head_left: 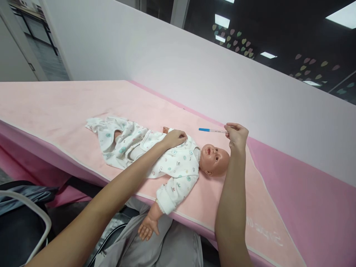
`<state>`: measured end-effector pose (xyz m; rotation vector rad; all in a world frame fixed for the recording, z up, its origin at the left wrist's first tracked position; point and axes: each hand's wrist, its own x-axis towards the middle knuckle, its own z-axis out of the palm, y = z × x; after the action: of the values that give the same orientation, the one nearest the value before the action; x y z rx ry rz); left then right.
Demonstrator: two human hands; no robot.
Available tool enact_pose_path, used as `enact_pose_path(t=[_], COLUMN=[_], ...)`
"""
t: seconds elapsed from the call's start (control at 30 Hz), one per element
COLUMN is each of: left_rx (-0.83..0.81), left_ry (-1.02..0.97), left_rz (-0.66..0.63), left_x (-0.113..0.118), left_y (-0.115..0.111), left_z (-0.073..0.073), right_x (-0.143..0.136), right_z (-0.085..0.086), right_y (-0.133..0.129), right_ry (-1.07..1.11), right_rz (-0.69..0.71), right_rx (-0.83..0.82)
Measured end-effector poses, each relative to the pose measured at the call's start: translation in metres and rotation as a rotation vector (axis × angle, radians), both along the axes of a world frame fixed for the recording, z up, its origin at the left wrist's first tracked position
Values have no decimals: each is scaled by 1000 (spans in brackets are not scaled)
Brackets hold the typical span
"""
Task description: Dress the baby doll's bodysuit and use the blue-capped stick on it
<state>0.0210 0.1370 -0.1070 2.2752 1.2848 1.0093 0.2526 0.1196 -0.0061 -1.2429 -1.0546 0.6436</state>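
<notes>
A baby doll (215, 160) in a white patterned suit (180, 163) lies on its back on a pink mat, its head to the right and one arm hanging over the front edge. My left hand (175, 139) rests on the doll's chest, fingers curled and pressed on the cloth; what they hold, if anything, is hidden. Above the doll's head, my right hand (237, 134) pinches one end of a thin thermometer (210, 130). Its blue end points left.
The pink mat (55, 100) covers a long table against a white wall (167, 66). A dark chair (22, 226) with a pale curved frame stands at the lower left. Dark glass with heart stickers is above the wall.
</notes>
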Motion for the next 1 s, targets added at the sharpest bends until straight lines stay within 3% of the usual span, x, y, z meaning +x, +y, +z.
enact_pose_path(t=[0.17,0.3,0.57,1.0], left_rx=[3,4,1,-2], left_ry=[12,10,1,3], left_rz=[4,0,2,3], left_x=[0,0,0,0], left_y=[0,0,-1,-1], left_z=[0,0,1,1], right_x=[-4,-10,-9,-15], right_z=[4,9,6,11], right_y=[-5,-11,-8,-13], right_ry=[-43,-6,-93,-57], right_rz=[14,124,66,108], right_rx=[33,48,43,31])
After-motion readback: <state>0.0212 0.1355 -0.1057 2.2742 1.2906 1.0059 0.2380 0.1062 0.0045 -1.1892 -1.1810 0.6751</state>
